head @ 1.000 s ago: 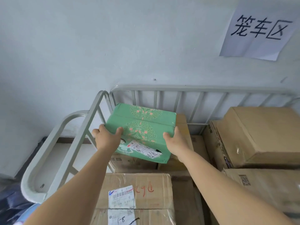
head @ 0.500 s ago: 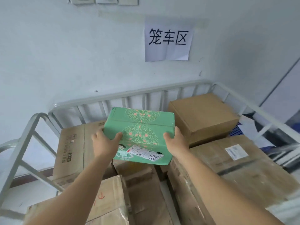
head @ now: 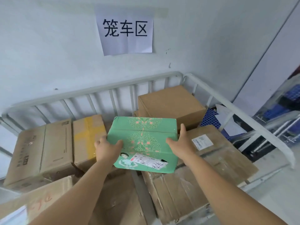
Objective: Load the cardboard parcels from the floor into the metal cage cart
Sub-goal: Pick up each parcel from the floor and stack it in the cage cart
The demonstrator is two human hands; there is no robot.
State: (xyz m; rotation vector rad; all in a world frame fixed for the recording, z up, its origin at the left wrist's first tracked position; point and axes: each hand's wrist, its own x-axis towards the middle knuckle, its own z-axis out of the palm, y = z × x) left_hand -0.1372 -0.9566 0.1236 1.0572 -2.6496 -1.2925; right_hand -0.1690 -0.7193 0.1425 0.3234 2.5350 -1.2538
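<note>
Against a pale wall bearing a paper sign [head: 125, 32], the left hand [head: 108, 147] and right hand [head: 182, 143] are gripping the green parcel [head: 143, 142] by its sides above brown boxes [head: 170, 104] inside the metal cage cart [head: 90, 93]. Placement step; lowering into a gap seems next.

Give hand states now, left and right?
Left hand: grips the green box's left side.
Right hand: grips its right side.

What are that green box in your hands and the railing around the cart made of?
The green box looks like printed cardboard with a matte finish: a flap seam crosses its top, and a paper shipping label is stuck on it. The cage cart railing seems to be metal tubing painted pale grey, judging by its rounded bars and smooth, even coat.
</note>
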